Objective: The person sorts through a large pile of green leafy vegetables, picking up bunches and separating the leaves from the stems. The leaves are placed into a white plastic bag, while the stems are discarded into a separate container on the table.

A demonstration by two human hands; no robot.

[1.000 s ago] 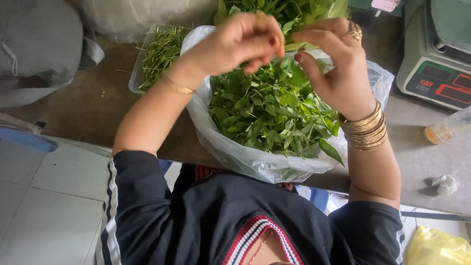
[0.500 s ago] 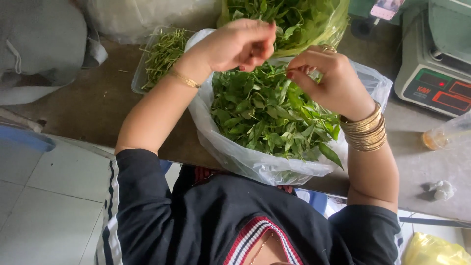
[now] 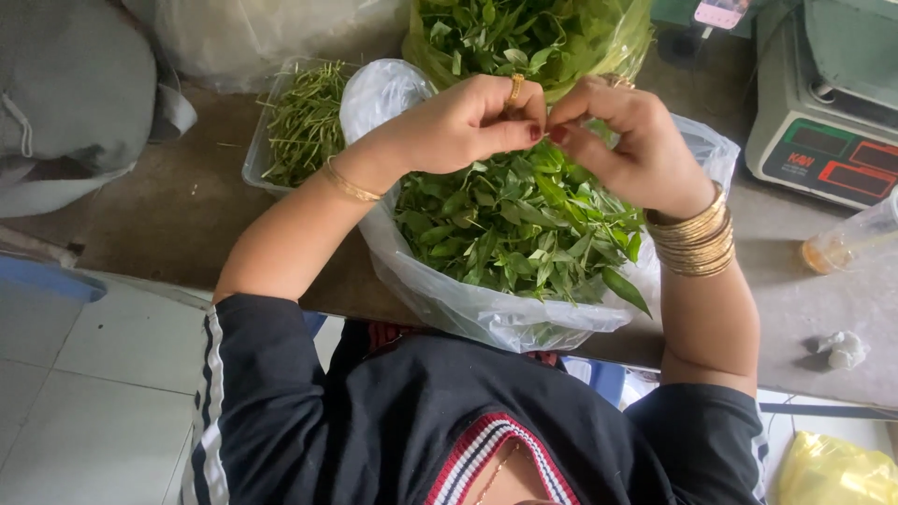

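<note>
While both hands meet fingertip to fingertip, left hand point(image 3: 463, 122) and right hand point(image 3: 622, 140) pinch a small sprig above the bag of green leaves point(image 3: 519, 224) on the tabletop point(image 3: 140, 206).

Both hands meet fingertip to fingertip above the clear bag of green leaves point(image 3: 524, 234), left hand point(image 3: 463, 122) and right hand point(image 3: 627, 140) pinching a small sprig between them. Left of the grip, a tray of stems point(image 3: 299, 122); right, a scale point(image 3: 832, 122) on the desk point(image 3: 140, 215).
</note>
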